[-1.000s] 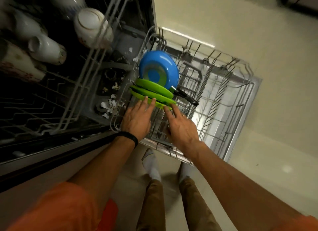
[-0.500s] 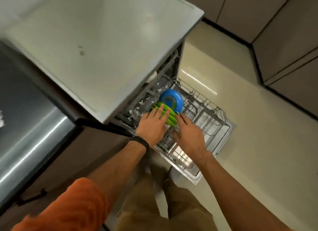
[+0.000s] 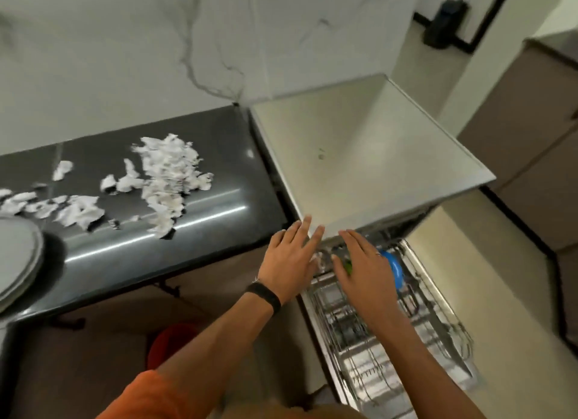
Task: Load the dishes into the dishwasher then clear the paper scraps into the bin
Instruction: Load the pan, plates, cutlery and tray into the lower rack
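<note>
Two grips spread flat, fingers straight, holding nothing — left grip (image 3: 287, 262) beside right grip (image 3: 366, 270), both above dishwasher rack (image 3: 344, 340).

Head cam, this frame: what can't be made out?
Head view only.
Green dish: nearly all hidden under the right hand.
Blue bowl: partly behind that hand.
Grey plate: cut off by the left edge.
Red container: partly behind the left forearm.
Dark object, top right: too blurred to identify.
</note>
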